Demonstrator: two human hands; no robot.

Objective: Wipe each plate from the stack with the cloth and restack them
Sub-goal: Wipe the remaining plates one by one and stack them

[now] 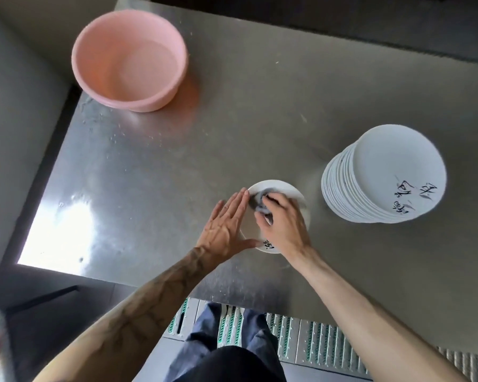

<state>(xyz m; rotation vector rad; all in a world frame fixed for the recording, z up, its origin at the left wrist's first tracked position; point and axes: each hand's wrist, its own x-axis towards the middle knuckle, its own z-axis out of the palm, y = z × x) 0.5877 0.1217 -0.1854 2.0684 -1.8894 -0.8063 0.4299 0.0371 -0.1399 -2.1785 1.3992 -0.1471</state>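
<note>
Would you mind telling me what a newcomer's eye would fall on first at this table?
Probably the big pink basin at the far left of the steel table, then the tall stack of white plates with black brush lettering at the right. At the near centre, the right hand grips a grey cloth on a single plate while the left hand lies flat against its left edge.

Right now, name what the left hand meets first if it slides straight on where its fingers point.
The left hand grazes the rim of the plate at once; beyond, likely only bare table, between basin and stack.
</note>
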